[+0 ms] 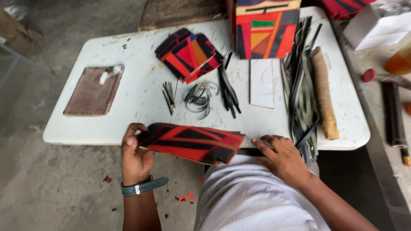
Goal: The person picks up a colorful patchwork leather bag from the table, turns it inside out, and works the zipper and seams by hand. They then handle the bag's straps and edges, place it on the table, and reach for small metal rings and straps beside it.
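Observation:
My left hand, with a green watch on the wrist, grips the left end of a long flat stack of red and black patterned panels held over the near edge of the white table. Resting at that edge beside the stack's right end, my right hand has its fingers spread and holds nothing. Farther back on the table lies a second pile of red, black and orange panels.
A tall colourful patterned box stands at the back. Black strips, a brown roll, a white sheet, curled black rings, thin sticks and a brown board lie on the table. Another bench stands on the right.

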